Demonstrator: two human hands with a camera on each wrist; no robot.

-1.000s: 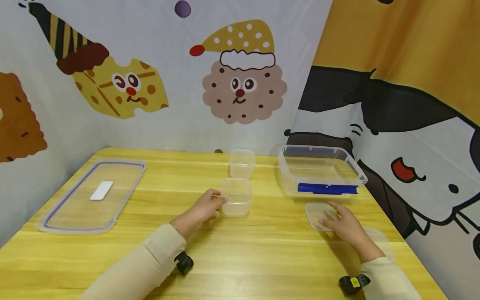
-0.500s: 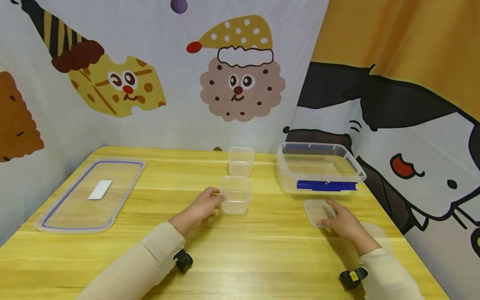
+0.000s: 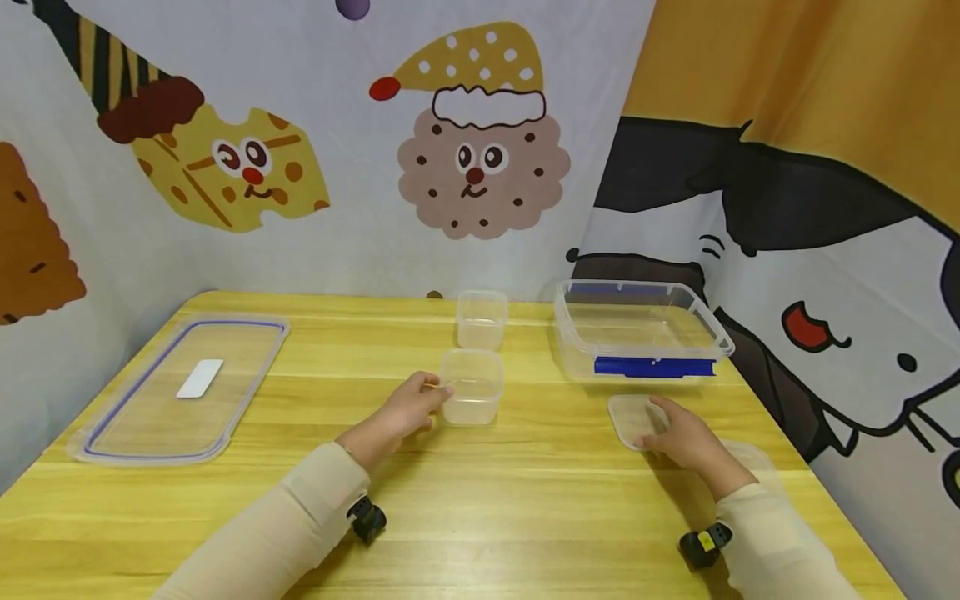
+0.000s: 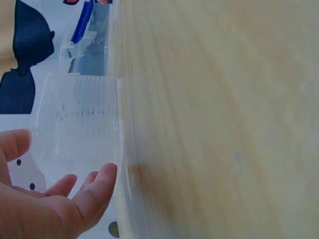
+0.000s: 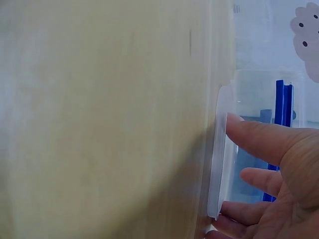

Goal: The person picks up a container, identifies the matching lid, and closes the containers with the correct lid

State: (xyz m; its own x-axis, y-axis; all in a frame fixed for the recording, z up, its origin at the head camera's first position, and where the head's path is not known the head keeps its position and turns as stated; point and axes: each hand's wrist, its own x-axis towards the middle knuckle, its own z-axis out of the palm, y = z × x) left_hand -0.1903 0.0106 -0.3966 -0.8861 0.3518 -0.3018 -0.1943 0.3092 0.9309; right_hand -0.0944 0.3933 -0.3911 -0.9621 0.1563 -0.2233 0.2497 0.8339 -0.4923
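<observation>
In the head view, a small clear container (image 3: 472,400) stands upright, its mouth facing up. My left hand (image 3: 408,410) is at its left side, thumb tip against the wall below the rim. The left wrist view shows the fingers (image 4: 94,194) spread beside the container (image 4: 77,119), not wrapped round it. Farther right, a small translucent lid (image 3: 628,417) lies flat on the table. My right hand (image 3: 686,437) spans it, thumb at the near edge and fingertips at the far side. In the right wrist view, thumb and fingers meet the edges of the lid (image 5: 219,154).
Another small container (image 3: 482,321) stands just behind the first. A large clear box (image 3: 577,358) with a blue clip is at the back right. A big blue-sealed lid (image 3: 150,429) bearing a white card (image 3: 200,379) lies left. Another clear lid (image 3: 753,458) is partly under the right forearm.
The head view has tilted slightly, so the whole scene sits a little higher. The right hand has settled onto the small lid. The left hand stays by its container.
</observation>
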